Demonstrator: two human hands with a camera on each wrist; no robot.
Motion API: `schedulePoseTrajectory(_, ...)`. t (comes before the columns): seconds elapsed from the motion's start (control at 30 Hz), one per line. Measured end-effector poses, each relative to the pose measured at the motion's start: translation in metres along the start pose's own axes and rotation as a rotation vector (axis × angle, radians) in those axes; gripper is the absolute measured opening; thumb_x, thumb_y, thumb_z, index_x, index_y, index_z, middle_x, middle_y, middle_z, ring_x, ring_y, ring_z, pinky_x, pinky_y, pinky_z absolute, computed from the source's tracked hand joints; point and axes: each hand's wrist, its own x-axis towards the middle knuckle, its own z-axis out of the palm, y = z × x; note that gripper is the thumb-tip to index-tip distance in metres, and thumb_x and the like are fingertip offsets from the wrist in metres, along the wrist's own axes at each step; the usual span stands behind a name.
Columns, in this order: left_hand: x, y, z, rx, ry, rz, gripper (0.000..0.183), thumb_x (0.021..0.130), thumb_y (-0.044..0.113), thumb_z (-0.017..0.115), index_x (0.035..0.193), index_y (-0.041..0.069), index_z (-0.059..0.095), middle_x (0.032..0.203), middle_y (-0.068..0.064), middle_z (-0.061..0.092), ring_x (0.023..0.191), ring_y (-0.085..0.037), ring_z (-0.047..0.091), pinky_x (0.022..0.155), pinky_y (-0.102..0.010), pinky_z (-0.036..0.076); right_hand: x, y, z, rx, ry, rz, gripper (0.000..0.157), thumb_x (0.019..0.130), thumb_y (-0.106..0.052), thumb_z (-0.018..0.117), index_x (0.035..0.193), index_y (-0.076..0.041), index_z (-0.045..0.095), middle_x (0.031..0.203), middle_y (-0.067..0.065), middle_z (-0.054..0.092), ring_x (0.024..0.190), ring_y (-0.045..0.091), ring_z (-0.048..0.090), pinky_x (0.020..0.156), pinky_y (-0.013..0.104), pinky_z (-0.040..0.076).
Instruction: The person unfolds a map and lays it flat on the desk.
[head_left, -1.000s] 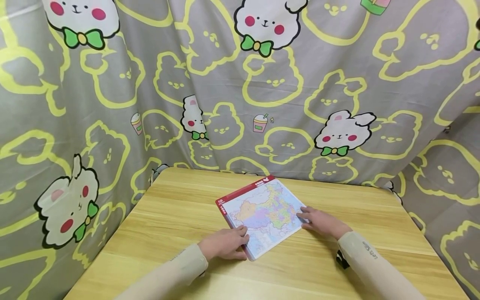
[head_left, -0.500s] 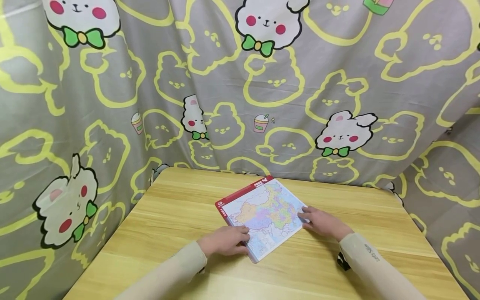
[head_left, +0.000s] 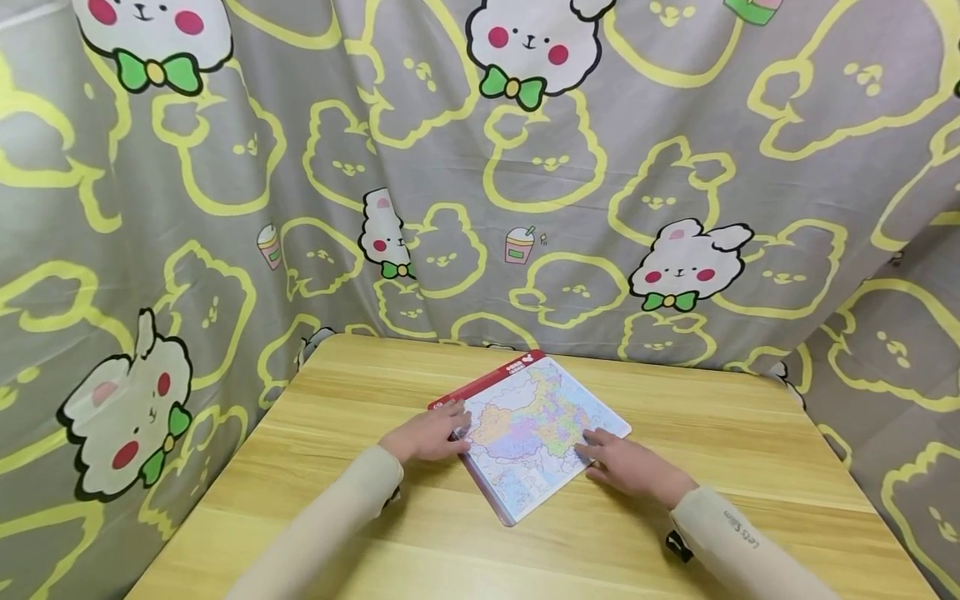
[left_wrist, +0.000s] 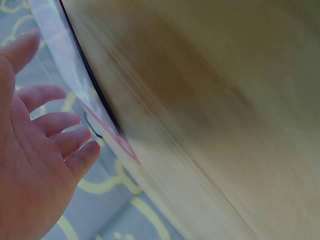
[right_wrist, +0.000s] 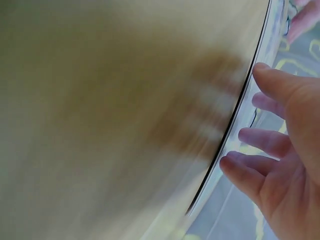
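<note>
A flat map board (head_left: pixel 525 433) with a red band along its top lies turned at an angle on the wooden table (head_left: pixel 360 508). My left hand (head_left: pixel 429 432) is at its left corner, fingertips over the red band and the map's edge. At the lower right edge, my right hand (head_left: pixel 633 468) has its fingertips on the printed side. Both hands have spread, slightly bent fingers. In the left wrist view, the left hand (left_wrist: pixel 37 145) shows its palm beside the board's thin dark edge. The right wrist view has the fingers of the right hand (right_wrist: pixel 280 145) along that edge.
A grey curtain (head_left: pixel 442 167) printed with yellow outlines and white rabbits hangs behind the table and along both sides. It comes down close to the table's back edge. Dark bands (head_left: pixel 678 546) show at the wrists under the light sleeves.
My left hand has slid away from me along the board's left side to its corner. The right hand has shifted nearer and slightly left. The board has barely moved.
</note>
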Motion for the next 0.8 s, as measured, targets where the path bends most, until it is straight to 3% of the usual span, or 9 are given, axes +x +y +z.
schedulePoseTrajectory(0.23,0.007,-0.022,-0.001,-0.065,-0.018,-0.085,0.071,0.093,0.046,0.053,0.144,0.0,0.036,0.153,-0.02,0.022,0.14,-0.034,0.02,0.11,-0.044,0.024,0.004,-0.022,0.007,-0.057,0.028,-0.083,0.04,0.092,-0.021,0.063,0.127,-0.002,0.059,0.131,0.028,0.05,0.119,0.046,0.047,0.092,0.051,0.045)
schedulePoseTrajectory(0.37,0.01,-0.029,-0.001,-0.082,-0.029,-0.108,0.076,0.091,0.047,0.056,0.144,-0.003,0.033,0.153,-0.021,0.021,0.141,-0.034,0.018,0.111,-0.043,0.023,0.007,-0.032,0.011,-0.1,0.024,-0.085,0.04,0.091,-0.024,0.064,0.126,-0.005,0.061,0.13,0.026,0.051,0.117,0.043,0.051,0.092,0.049,0.046)
schedulePoseTrajectory(0.8,0.012,-0.029,-0.003,-0.074,-0.051,-0.125,0.073,0.089,0.045,0.06,0.142,-0.001,0.04,0.15,-0.019,0.029,0.139,-0.033,0.023,0.111,-0.043,0.023,0.01,-0.06,0.01,-0.128,-0.025,-0.088,0.04,0.091,-0.028,0.062,0.127,-0.008,0.061,0.131,0.024,0.051,0.116,0.042,0.052,0.091,0.048,0.046)
